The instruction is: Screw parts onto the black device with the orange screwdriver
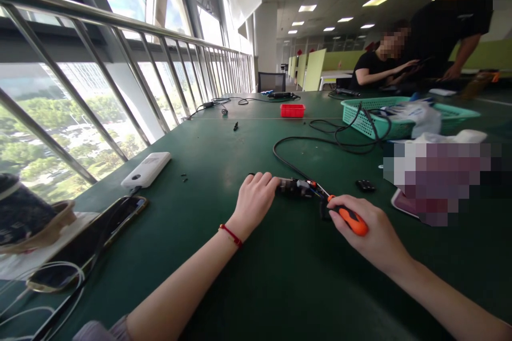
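My left hand (256, 195) is closed over the left end of a dark, elongated corded device (294, 187) lying on the green table. Its right end looks opened up, with small metal, orange and blue parts showing. In my right hand (370, 224) is an orange and black screwdriver (354, 220), gripped by the handle. The shaft slants up and left to the exposed end of the device; whether the tip touches a screw is too small to tell. A black cable (286, 157) runs from that end in a loop across the table.
A small black part (365, 186) lies right of the device. Beyond are a red tray (292, 111) and a green basket (362, 120) with cable and plastic bags. Phones, a white power bank (146, 169) and cords lie left, beside a railing. Two people are at the far right.
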`<state>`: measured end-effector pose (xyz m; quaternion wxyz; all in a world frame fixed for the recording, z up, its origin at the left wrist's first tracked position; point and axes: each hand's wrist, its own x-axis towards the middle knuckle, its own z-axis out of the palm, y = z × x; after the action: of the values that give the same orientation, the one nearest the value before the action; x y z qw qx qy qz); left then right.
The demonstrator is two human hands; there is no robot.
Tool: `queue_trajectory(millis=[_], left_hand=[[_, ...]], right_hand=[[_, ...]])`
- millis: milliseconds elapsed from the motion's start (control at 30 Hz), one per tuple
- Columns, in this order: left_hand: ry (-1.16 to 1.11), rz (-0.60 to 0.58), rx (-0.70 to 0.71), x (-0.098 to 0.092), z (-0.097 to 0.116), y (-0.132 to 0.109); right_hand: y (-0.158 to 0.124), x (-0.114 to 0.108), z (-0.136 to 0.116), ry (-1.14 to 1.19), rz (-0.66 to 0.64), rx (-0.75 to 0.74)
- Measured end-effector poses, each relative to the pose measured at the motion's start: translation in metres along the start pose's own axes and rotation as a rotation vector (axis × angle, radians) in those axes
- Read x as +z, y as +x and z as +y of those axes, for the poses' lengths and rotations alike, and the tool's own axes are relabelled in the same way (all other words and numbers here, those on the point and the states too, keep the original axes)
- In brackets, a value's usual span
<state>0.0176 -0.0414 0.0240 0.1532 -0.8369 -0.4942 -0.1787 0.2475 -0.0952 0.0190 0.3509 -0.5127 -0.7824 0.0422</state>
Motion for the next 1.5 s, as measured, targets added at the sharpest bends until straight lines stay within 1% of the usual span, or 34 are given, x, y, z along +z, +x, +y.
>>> queue_trajectory(millis=[100, 167, 267, 333, 400, 500, 600, 667, 733, 800, 867, 933, 1067, 1167, 1267, 1400, 1500], left_hand=[[-0.082, -0.100, 0.068, 0.001, 0.000, -0.005], [-0.128, -0.133, 0.060, 0.004, 0.001, -0.007], [-0.187, -0.150, 0.028, 0.012, -0.001, -0.008], [-0.200, -0.188, 0.019, 0.017, -0.007, -0.008], [-0.166, -0.215, 0.002, 0.018, -0.019, -0.007], [-0.041, -0.183, -0.103, 0.011, -0.048, -0.007], [0.113, -0.172, -0.335, -0.004, -0.092, -0.015], [0.193, -0.167, -0.514, -0.013, -0.124, -0.025], [0.229, -0.163, -0.646, -0.018, -0.153, -0.039], [0.218, -0.183, -0.715, -0.018, -0.172, -0.050], [0.176, -0.214, -0.731, -0.016, -0.181, -0.056], [0.143, -0.235, -0.698, -0.014, -0.180, -0.056], [0.179, -0.271, -0.607, -0.011, -0.163, -0.045], [0.229, -0.294, -0.559, -0.013, -0.151, -0.038], [0.278, -0.342, -0.529, -0.017, -0.139, -0.033], [0.321, -0.410, -0.488, -0.022, -0.119, -0.023], [0.288, -0.411, -0.424, -0.022, -0.099, -0.017]], right_hand=[[0.000, 0.002, -0.001, -0.023, -0.040, -0.008], [0.000, 0.003, -0.002, -0.029, -0.063, -0.011], [-0.001, 0.003, -0.002, -0.023, -0.074, -0.006], [0.000, 0.003, -0.001, -0.017, -0.077, 0.004], [0.000, 0.003, 0.000, -0.009, -0.092, 0.014], [-0.001, 0.003, 0.000, 0.016, -0.127, 0.026], [-0.001, 0.004, 0.000, 0.018, -0.146, 0.025], [-0.002, 0.004, 0.000, 0.009, -0.148, 0.022], [-0.001, 0.004, 0.000, 0.008, -0.149, 0.020], [-0.001, 0.004, -0.001, 0.011, -0.145, 0.011], [-0.001, 0.005, -0.001, 0.012, -0.134, 0.004], [0.000, 0.005, -0.001, 0.012, -0.135, 0.006], [-0.001, 0.005, -0.001, 0.023, -0.157, 0.015], [-0.001, 0.004, -0.001, 0.031, -0.144, 0.010], [-0.001, 0.004, -0.001, 0.037, -0.142, 0.011], [0.000, 0.005, -0.002, 0.041, -0.163, 0.026], [0.000, 0.005, -0.003, 0.042, -0.165, 0.022]])
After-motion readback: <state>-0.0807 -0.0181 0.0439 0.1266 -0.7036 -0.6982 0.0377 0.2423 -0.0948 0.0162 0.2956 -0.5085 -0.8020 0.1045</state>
